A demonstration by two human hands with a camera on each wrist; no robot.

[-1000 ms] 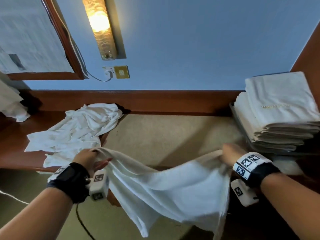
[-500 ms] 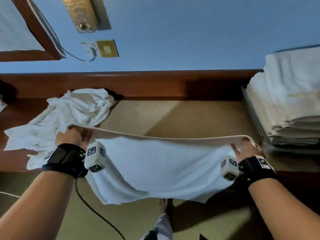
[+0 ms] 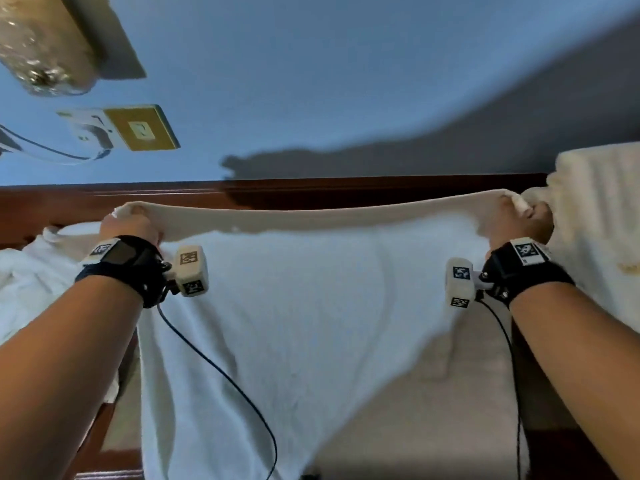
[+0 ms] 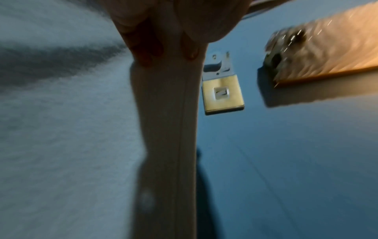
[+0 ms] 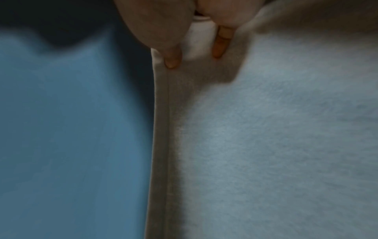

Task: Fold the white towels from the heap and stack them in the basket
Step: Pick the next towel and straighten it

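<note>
From the head view, the left hand and right hand each pinched a top corner of the towel, stretched between them in front of the rail. The towel hid the surface under that rail. The heap showed only partly, left of the towel; the stack was cut off at right, its basket unseen.

The blurred left wrist view showed fingers clamped on the hem, beside a switch.

The right wrist view showed fingers gripping the hem.
</note>
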